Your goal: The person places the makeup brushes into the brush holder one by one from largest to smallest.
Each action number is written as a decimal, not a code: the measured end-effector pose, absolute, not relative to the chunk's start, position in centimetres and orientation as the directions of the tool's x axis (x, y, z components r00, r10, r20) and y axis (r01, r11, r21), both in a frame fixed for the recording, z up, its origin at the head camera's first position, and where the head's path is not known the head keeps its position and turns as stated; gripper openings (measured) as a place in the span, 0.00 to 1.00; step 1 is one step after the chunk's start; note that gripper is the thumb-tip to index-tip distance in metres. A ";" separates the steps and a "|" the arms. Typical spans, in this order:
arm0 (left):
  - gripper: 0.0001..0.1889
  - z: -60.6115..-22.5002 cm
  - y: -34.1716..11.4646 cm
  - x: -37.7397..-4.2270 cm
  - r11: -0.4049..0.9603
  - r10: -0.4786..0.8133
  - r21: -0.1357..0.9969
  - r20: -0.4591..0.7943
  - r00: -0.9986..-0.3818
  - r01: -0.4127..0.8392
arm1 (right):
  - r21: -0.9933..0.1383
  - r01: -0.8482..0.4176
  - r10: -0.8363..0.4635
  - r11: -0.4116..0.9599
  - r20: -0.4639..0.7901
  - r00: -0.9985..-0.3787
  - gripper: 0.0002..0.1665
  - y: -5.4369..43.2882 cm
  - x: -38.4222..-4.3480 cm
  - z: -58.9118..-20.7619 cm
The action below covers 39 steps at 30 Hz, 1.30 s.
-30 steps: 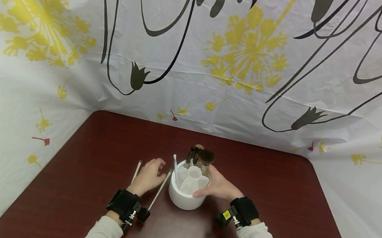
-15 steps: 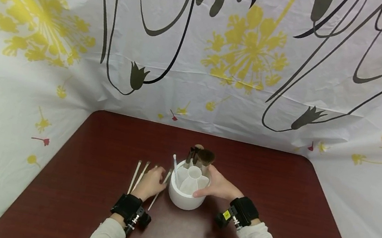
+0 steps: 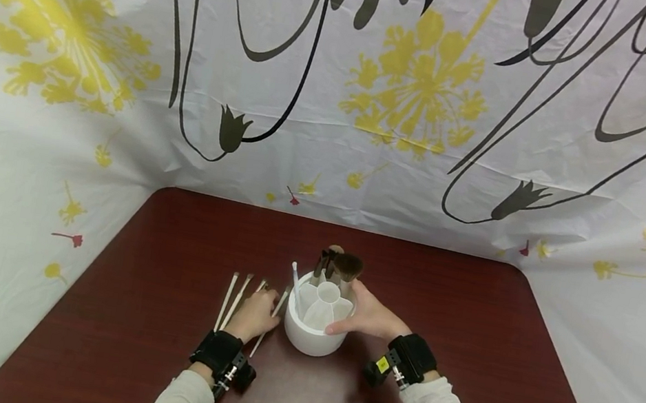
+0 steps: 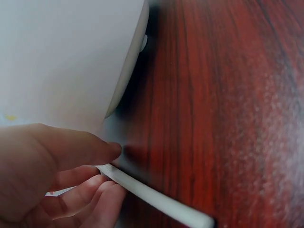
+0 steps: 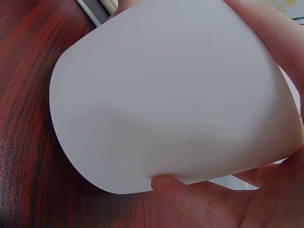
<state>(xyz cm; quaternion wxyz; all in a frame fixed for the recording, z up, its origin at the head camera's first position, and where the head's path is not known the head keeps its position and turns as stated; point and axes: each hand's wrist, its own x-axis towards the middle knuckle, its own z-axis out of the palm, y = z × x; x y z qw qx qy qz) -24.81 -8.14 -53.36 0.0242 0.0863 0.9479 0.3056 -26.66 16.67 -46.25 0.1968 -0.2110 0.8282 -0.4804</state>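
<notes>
My right hand (image 3: 371, 315) grips the side of a round white brush holder (image 3: 308, 340), which stands on the table with divided compartments on top. Several makeup brushes (image 3: 349, 267) with dark bristles stand in its back part, and a thin white-blue stick (image 3: 296, 280) leans at its left. Just left of the holder, my left hand (image 3: 257, 316) has its thumb and curled fingers about a slim white-handled makeup brush (image 4: 161, 202). In the left wrist view that handle's end slants down to the table. The right wrist view shows mostly the holder's smooth wall (image 5: 166, 95).
Two slim brushes (image 3: 226, 302) lie side by side left of my left hand, and another brush's tip (image 3: 262, 285) shows beyond its fingers. The dark red wooden table (image 3: 441, 289) meets a patterned white cloth (image 3: 399, 192) at the back and sides.
My left hand has shifted right and toward me, onto the brush nearest the holder, uncovering brushes on the left. My right hand and the holder have stayed in place.
</notes>
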 end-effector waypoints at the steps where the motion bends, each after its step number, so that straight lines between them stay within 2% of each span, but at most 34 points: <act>1: 0.16 -53.4 -8.1 -24.8 0.799 0.180 0.583 0.005 -0.984 0.150 | -0.881 -0.159 -0.539 0.445 -0.122 -0.833 0.55 16.7 -26.7 -46.3; 10: 0.13 -53.1 -8.0 -24.7 0.795 0.179 0.592 -0.019 -0.984 0.133 | -0.875 -0.163 -0.539 0.456 -0.126 -0.833 0.54 16.4 -26.3 -45.3; 17: 0.14 -52.9 -8.2 -24.8 0.783 0.183 0.607 -0.015 -0.983 0.136 | -0.874 -0.153 -0.533 0.462 -0.135 -0.836 0.56 16.7 -26.6 -46.2; 26: 0.17 -51.9 -8.9 -25.2 0.753 0.141 0.635 0.104 -0.985 0.175 | -0.875 -0.162 -0.539 0.456 -0.127 -0.833 0.55 16.5 -26.5 -45.9; 34: 0.18 -50.7 -9.3 -25.4 0.725 0.099 0.672 0.117 -0.988 0.153 | -0.877 -0.162 -0.553 0.452 -0.133 -0.823 0.52 16.0 -25.4 -43.2; 39: 0.18 -49.9 -9.3 -25.5 0.709 0.073 0.692 0.123 -0.990 0.138 | -0.881 -0.158 -0.548 0.445 -0.129 -0.827 0.53 16.2 -25.9 -44.4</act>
